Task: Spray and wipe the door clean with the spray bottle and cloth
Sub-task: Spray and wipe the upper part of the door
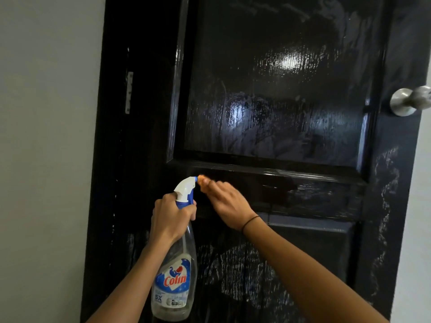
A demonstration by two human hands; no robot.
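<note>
A glossy black panelled door (275, 94) fills the view, streaked with wet smears and white residue. My left hand (171, 217) grips the neck of a clear spray bottle (175, 276) with a white and blue trigger head and a blue Colin label. The bottle points at the door's middle rail. My right hand (224, 201) reaches to the bottle's nozzle (201, 179), its fingertips pinching the orange tip. No cloth is in view.
A round metal door knob (407, 101) sticks out at the door's right edge. A pale wall (46, 136) runs along the left of the black door frame. A metal hinge plate (129, 92) sits on the frame.
</note>
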